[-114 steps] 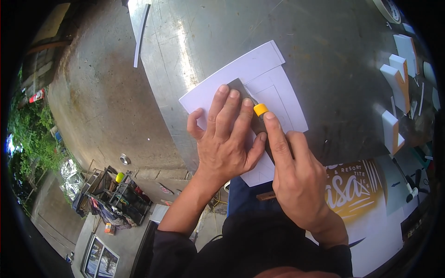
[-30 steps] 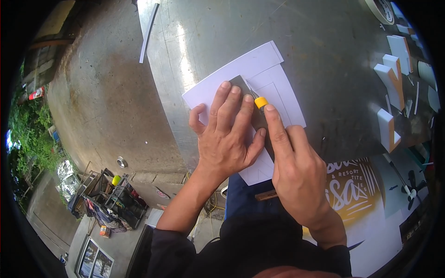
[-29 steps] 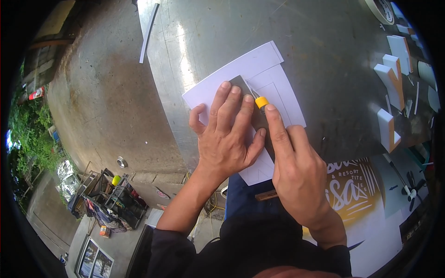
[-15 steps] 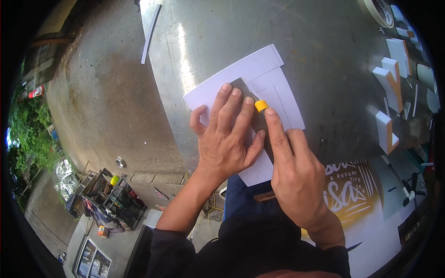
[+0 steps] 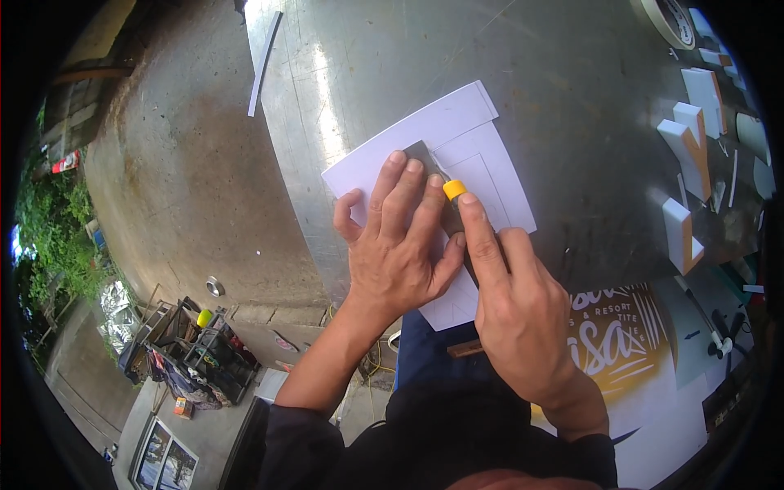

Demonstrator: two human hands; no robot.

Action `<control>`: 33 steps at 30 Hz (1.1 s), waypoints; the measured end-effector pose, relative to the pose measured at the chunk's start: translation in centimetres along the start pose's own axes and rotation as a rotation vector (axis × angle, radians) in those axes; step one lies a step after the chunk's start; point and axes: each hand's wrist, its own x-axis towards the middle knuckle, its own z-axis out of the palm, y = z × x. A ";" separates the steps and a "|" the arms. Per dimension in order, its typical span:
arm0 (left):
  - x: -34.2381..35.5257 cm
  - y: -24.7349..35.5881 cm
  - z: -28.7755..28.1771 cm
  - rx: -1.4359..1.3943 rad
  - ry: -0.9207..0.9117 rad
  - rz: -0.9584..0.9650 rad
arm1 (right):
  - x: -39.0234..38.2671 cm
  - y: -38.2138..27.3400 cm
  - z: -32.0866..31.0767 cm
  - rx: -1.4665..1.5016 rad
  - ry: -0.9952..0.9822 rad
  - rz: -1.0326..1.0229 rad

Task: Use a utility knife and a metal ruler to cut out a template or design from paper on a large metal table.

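Note:
A white sheet (image 5: 498,192) with thin drawn outlines lies at an angle on the metal table. Across it runs a dark grey flat straightedge (image 5: 420,152). My left hand (image 5: 394,261) presses down on the straightedge with spread fingers, the little finger out on the sheet. In my right hand (image 5: 523,314) is a cutter knife (image 5: 454,189) with a yellow collar, its index finger stretched along the top. The thin blade meets the sheet along the straightedge's right side, just beside my left fingertips. Most of the knife's handle is hidden under my right hand.
The grey metal table (image 5: 588,122) has its left edge near the sheet. White block pieces with brown sides (image 5: 686,147) and a tape roll (image 5: 670,23) stand at the right. A narrow strip (image 5: 265,65) overhangs the far left edge. A printed board (image 5: 612,351) lies lower right.
My right hand and the knife have shifted slightly left and toward me, along the straightedge. My left hand stays almost in place on it.

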 end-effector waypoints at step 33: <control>0.1 0.0 0.0 0.000 0.005 0.002 | -4.4 -1.0 -2.3 -0.181 -0.213 0.091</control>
